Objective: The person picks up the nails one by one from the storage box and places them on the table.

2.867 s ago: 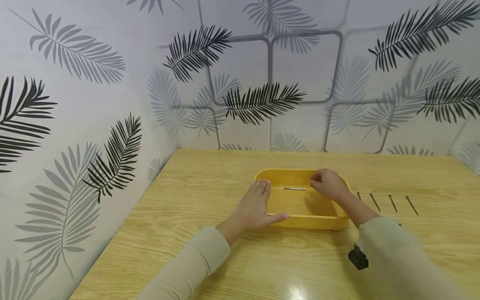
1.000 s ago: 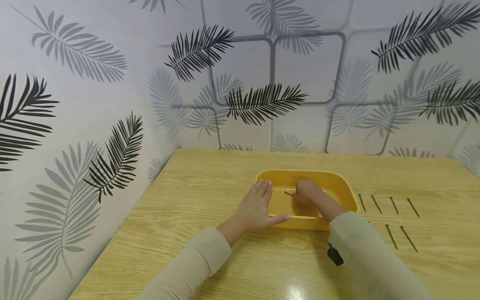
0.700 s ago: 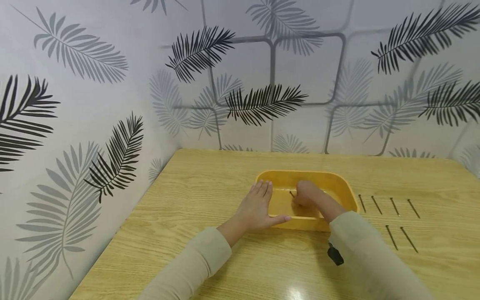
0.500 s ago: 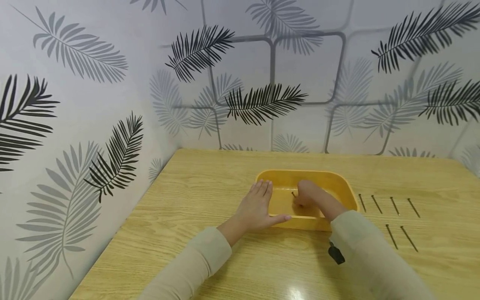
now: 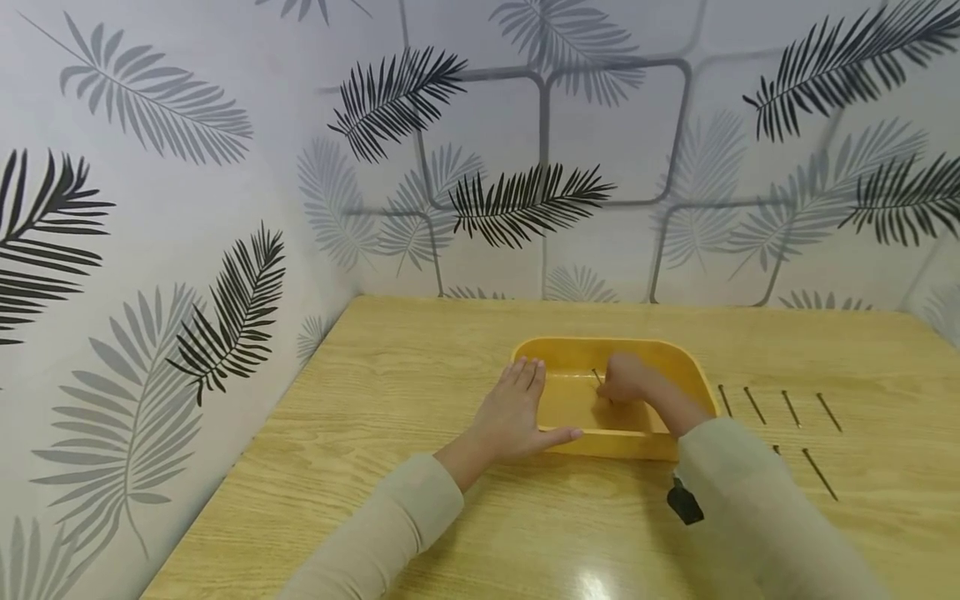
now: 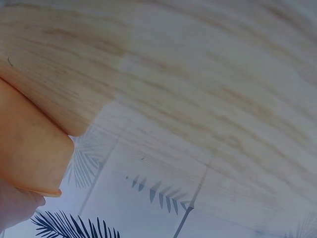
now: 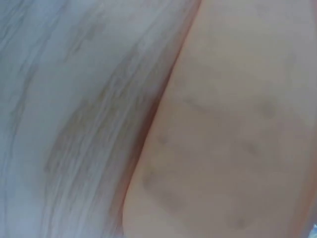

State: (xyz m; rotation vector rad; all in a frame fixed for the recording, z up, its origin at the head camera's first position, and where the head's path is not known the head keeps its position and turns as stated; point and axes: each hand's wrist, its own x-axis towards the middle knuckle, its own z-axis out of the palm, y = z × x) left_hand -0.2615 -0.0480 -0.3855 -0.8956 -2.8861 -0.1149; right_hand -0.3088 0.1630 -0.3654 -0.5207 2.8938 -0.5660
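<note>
Nail [image 5: 597, 377] sits pinched in my right hand [image 5: 626, 379], held inside the yellow tray [image 5: 678, 367] on the worktop [image 5: 420, 375]. My left hand [image 5: 513, 412] lies flat with straight fingers against the tray's left wall. More nails [image 5: 780, 408] lie to the right.

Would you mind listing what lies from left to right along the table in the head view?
Left hand → nail pinched in the right hand, inside the yellow tray → loose nails in a row on the table.
</note>
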